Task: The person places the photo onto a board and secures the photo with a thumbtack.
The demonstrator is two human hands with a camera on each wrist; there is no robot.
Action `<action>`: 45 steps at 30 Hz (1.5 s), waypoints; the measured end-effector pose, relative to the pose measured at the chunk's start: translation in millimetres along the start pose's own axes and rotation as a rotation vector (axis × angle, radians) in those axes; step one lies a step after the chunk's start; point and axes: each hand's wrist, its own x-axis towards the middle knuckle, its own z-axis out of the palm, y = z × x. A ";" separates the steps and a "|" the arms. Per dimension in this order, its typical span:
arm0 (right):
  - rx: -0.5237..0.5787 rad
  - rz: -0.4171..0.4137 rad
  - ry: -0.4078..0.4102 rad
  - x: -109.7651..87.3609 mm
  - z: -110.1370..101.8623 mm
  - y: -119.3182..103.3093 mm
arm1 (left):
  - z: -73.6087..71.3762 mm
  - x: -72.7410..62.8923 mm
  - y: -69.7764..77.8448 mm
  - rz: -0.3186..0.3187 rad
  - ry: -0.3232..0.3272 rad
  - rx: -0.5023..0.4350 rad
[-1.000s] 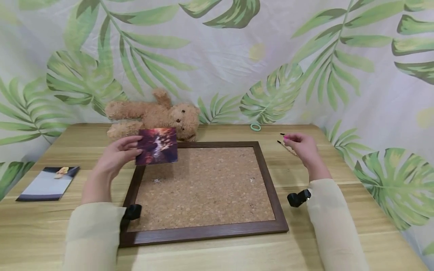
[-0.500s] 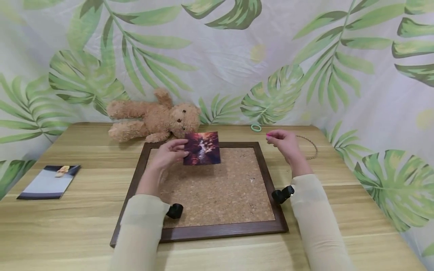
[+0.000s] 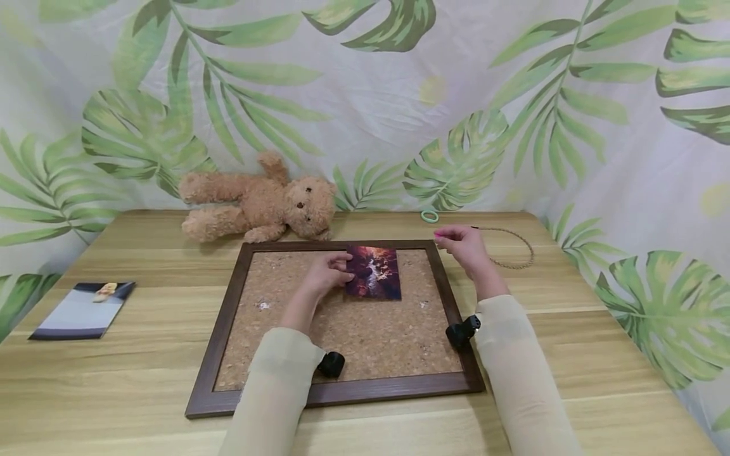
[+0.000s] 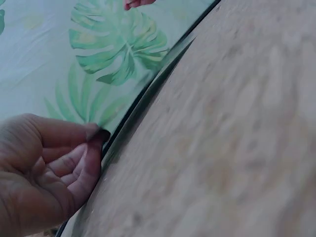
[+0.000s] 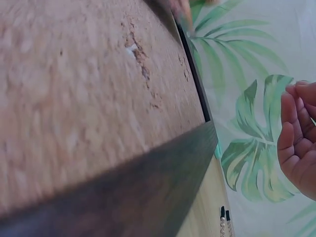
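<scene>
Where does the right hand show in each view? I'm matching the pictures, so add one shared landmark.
Head: right hand, right of centre, near the far right corner of the cork board.
Left wrist: only its fingers, top edge, left of centre.
Right wrist: right edge, around mid-height.
Landmark: the cork board, in all three.

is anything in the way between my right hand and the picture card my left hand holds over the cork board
Nothing visible stands in the way. In the head view, only the dark frame and a bare strip of cork lie between your right hand, pinching a small pink thing, and the picture card.
</scene>
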 end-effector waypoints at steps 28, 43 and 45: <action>0.090 0.153 -0.098 26.3 103.9 4.6 | 31.6 -44.1 65.0 -0.045 0.108 0.418; 0.053 0.127 -0.022 26.0 116.7 25.2 | 28.4 -48.0 65.1 0.115 0.040 0.974; 0.043 0.124 -0.021 26.5 117.9 25.0 | 27.2 -47.1 63.0 0.111 -0.044 1.019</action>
